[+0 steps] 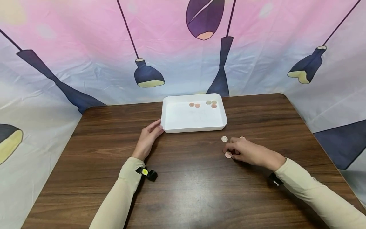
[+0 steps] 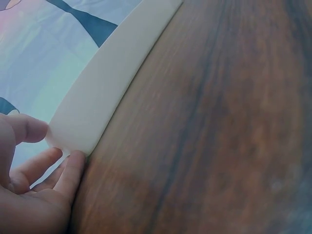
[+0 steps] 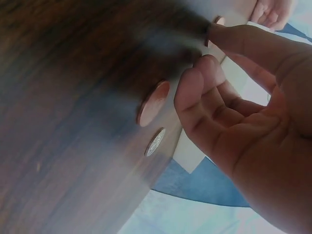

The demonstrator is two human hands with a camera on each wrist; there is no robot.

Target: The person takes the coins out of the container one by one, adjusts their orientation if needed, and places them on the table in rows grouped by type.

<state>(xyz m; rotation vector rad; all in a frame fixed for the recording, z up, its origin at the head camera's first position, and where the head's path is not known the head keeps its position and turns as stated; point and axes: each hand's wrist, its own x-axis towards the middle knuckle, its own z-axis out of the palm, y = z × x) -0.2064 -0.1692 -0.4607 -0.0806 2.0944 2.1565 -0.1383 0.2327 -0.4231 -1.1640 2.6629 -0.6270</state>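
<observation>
A white tray stands at the table's far middle, with several copper and silver coins along its back wall. My left hand rests on the table, its straight fingers touching the tray's near left corner; in the left wrist view the left hand has its thumb and fingers on either side of that corner. My right hand lies on the table right of the tray, fingers loosely curved, fingertips at a copper coin. A silver coin and another copper coin lie just beyond it. Seen from the right wrist, nothing is held in the right hand; a copper coin and a silver coin lie flat beside the fingers.
The dark wooden table has rounded far corners and is walled in by a pink and blue printed cloth. Both forearms wear beige sleeves with black wrist straps.
</observation>
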